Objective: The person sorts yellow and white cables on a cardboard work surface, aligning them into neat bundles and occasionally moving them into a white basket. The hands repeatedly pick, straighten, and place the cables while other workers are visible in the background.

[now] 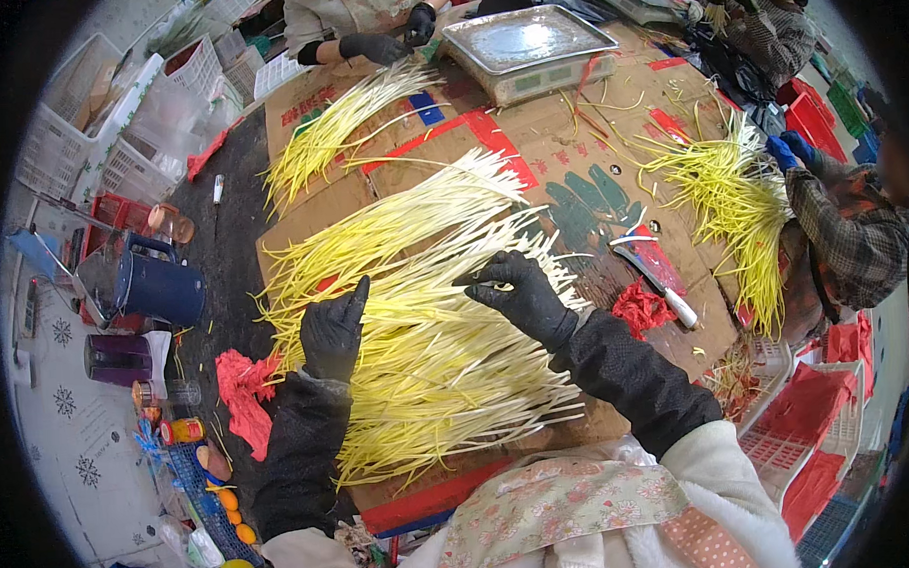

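A broad heap of blanched yellow chives (443,389) lies before me, white ends to the right and yellow tips to the left. My left hand (331,337), in a black glove, is over the yellow side with its index finger extended. Over the paler part, my right hand (521,297), gloved in black too, has thumb and fingertips close together. Whether either hand grips a stalk is not clear. To the right of the heap lies a knife (653,284) with a white handle, beside crumpled red material (642,310).
Across the cardboard-covered table (412,154), a person's gloved hands (386,46) are at another chive bunch (344,130), near a scale (533,56). At right, blue-gloved hands (788,151) hold more chives (737,214). A blue jug (161,279) stands left; crates (797,422) stand right.
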`<action>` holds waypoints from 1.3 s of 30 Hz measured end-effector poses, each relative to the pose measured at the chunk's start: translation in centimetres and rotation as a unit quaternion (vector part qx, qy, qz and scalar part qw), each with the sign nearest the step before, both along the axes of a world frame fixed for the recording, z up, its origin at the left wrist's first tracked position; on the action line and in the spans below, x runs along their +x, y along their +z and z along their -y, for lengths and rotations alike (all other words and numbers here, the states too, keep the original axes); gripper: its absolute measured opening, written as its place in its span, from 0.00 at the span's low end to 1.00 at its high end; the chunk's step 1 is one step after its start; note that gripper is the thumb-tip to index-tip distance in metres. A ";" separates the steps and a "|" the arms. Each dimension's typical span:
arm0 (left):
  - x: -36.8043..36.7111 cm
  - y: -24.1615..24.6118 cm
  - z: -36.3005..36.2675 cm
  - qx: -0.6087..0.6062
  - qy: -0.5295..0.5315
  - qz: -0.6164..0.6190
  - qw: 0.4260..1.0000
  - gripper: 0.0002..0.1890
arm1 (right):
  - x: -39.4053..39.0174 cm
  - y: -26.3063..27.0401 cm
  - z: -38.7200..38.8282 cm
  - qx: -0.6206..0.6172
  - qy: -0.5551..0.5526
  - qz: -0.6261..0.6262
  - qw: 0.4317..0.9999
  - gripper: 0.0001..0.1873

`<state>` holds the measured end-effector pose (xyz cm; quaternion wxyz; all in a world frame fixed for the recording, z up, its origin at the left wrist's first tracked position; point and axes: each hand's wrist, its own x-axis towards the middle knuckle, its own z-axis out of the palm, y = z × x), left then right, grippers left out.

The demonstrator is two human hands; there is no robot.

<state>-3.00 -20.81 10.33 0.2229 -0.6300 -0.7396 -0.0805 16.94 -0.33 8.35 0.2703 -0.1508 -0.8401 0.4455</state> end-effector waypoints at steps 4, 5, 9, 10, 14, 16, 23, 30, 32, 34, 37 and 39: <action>0.1 -0.2 0.4 -0.010 0.014 -0.026 1.000 0.35 | -0.2 0.2 0.3 -0.076 0.015 -0.003 0.997 0.08; 0.1 -0.2 0.5 -0.002 0.010 -0.023 1.000 0.35 | -0.2 0.3 0.4 -0.117 0.023 -0.001 0.993 0.08; 0.4 -0.2 0.7 -0.046 0.036 -0.022 0.998 0.35 | -0.3 0.4 0.9 -0.215 -0.002 0.010 0.976 0.08; 0.5 -0.2 0.7 -0.036 0.028 -0.034 0.998 0.35 | -0.3 0.5 1.0 -0.256 -0.015 0.031 0.966 0.08; 0.9 -0.2 0.8 -0.052 0.030 -0.050 0.997 0.34 | -0.8 0.4 1.6 -0.309 -0.062 0.048 0.948 0.10; 1.1 -0.2 0.9 -0.059 0.029 -0.043 0.997 0.33 | -1.2 0.3 2.0 -0.325 -0.090 0.045 0.940 0.09; 1.4 -0.7 1.7 -0.030 0.012 -0.041 0.999 0.31 | -3.0 -0.7 2.6 -0.218 -0.162 0.006 0.962 0.07; 0.2 -2.7 3.5 -0.090 0.058 -0.006 0.994 0.30 | -3.5 -4.5 -1.5 -0.146 -0.290 -0.014 0.946 0.09; -0.3 -3.0 4.2 -0.071 0.054 -0.003 0.996 0.29 | -2.0 -5.0 -5.2 -0.134 -0.318 -0.058 0.937 0.11; -0.6 -3.2 4.8 -0.094 0.075 0.031 0.992 0.28 | 2.4 -4.5 -8.5 -0.129 -0.334 -0.060 0.932 0.12; -0.5 -3.4 5.3 -0.119 0.127 0.112 0.978 0.26 | 13.5 -1.9 -11.1 -0.122 -0.339 -0.083 0.929 0.12; -0.2 -3.4 5.3 -0.140 0.166 0.176 0.960 0.24 | 22.9 -0.2 -10.7 -0.065 -0.392 -0.067 0.915 0.11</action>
